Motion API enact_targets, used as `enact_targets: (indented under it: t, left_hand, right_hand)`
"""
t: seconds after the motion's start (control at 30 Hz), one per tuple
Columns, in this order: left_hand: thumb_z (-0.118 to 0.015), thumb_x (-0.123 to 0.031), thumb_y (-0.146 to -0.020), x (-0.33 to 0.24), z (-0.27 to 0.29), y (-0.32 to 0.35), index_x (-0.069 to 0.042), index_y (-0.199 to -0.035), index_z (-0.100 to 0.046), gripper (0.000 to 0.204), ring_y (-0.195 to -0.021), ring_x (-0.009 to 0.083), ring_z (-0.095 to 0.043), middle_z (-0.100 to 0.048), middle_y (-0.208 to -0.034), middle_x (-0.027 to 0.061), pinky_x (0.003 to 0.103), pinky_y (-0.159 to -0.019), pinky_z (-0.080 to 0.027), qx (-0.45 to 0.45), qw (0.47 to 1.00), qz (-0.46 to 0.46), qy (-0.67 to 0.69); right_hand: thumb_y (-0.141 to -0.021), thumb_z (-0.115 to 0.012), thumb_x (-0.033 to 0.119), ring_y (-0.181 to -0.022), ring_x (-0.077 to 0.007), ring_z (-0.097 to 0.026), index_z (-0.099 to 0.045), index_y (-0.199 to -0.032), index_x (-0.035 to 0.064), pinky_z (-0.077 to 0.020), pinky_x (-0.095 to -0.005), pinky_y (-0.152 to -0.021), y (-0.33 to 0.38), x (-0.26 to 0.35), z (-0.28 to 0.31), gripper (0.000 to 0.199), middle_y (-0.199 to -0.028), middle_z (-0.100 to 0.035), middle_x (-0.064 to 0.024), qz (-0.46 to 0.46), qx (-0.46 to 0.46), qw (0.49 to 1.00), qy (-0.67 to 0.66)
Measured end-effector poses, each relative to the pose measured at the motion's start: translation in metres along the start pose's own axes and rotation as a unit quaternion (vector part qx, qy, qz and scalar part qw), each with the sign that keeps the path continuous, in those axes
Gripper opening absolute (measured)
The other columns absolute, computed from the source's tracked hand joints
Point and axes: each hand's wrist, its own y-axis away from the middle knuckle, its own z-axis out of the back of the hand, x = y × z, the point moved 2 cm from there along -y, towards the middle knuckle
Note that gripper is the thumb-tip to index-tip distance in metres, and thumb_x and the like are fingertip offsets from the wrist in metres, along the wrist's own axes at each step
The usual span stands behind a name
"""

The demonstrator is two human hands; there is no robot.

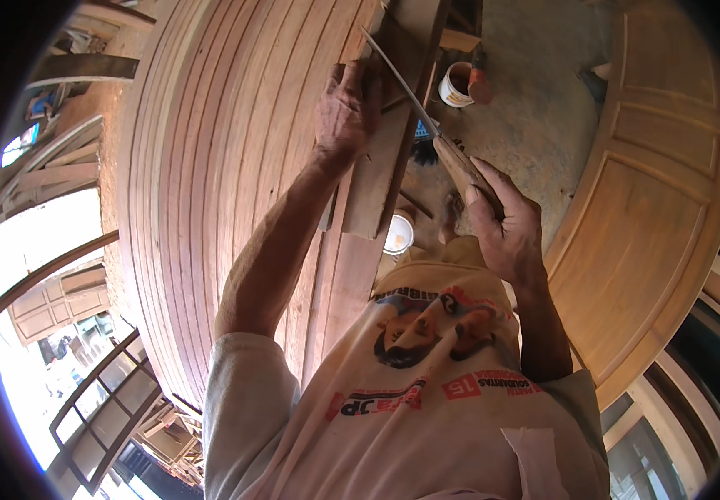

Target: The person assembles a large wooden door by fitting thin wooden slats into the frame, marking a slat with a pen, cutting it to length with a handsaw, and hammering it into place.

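Observation:
My right hand [505,221] is closed round the wooden handle of a long, thin-bladed metal tool [410,96], which I see nearly edge-on. Its blade slants up and left, crossing over a greyish-brown plank [385,167]. On the left edge of that plank lies my left hand [347,112], its fingers bent down and partly lost in shadow, gripping the wood. Beneath the plank and to its left spreads a wide row of reddish-brown boards [210,150] laid side by side.
A white bucket [455,96] stands on the floor beyond the tool, and a white round container [399,233] sits nearer my body. A panelled wooden door [643,208] leans along the right. Window-like wooden frames [102,417] stand at the lower left.

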Motion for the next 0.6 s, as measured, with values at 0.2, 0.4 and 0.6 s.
enact_targets:
  t: [0.2, 0.4, 0.6]
  left_hand:
    - [-0.068, -0.029, -0.098, 0.004, -0.005, -0.001, -0.002, -0.145, -0.058, 0.055, -0.119, 0.0465, -0.063, -0.064, -0.129, 0.0282, 0.052, -0.099, -0.054, 0.029, 0.999, 0.045, 0.002]
    - [-0.069, -0.03, -0.098, 0.004, -0.005, 0.002, -0.002, -0.144, -0.061, 0.055, -0.118, 0.0438, -0.064, -0.065, -0.127, 0.0274, 0.049, -0.099, -0.054, 0.045, 0.996, 0.056, 0.052]
    - [-0.076, -0.036, -0.096, 0.02, -0.01, -0.002, -0.001, -0.14, -0.063, 0.058, -0.11, 0.033, -0.071, -0.07, -0.123, 0.0228, 0.042, -0.095, -0.057, 0.053, 0.991, 0.08, 0.095]
  right_hand:
    - [-0.103, -0.065, 0.011, -0.093, -0.0235, -0.077, -0.064, -0.136, -0.0079, -0.0601, -0.0353, -0.08, 0.003, -0.004, -0.002, 0.037, -0.11, -0.076, -0.0226, 0.004, -0.01, 1.0, -0.015]
    - [-0.103, -0.065, 0.011, -0.095, -0.0203, -0.076, -0.064, -0.136, -0.0075, -0.0596, -0.0342, -0.081, -0.002, -0.001, 0.001, 0.038, -0.11, -0.076, -0.0225, -0.016, -0.005, 1.0, 0.017]
    - [-0.104, -0.065, 0.012, -0.083, -0.0147, -0.07, -0.064, -0.136, -0.0065, -0.0572, -0.0314, -0.077, -0.002, -0.003, -0.001, 0.038, -0.101, -0.076, -0.0179, -0.005, -0.022, 1.0, 0.009]
